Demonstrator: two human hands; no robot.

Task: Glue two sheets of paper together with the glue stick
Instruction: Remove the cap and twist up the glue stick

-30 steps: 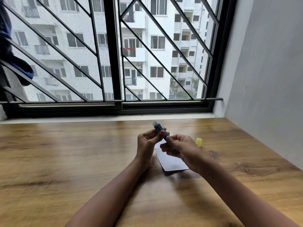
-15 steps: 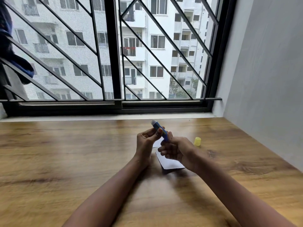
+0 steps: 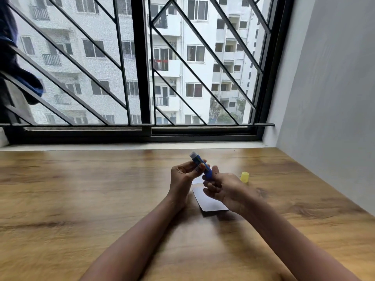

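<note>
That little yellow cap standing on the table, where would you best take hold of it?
Grip the yellow cap by its side walls, coming from above. It appears to stand upright on the wooden table, apart from the right hand, so its round sides look free for finger and thumb. Its small size probably suits a fingertip pinch.

Head cam, fwd-down over table (image 3: 81,199), close, facing window (image 3: 142,67).

Uncapped blue glue stick (image 3: 199,164) tilted above white paper sheets (image 3: 210,201).
</note>
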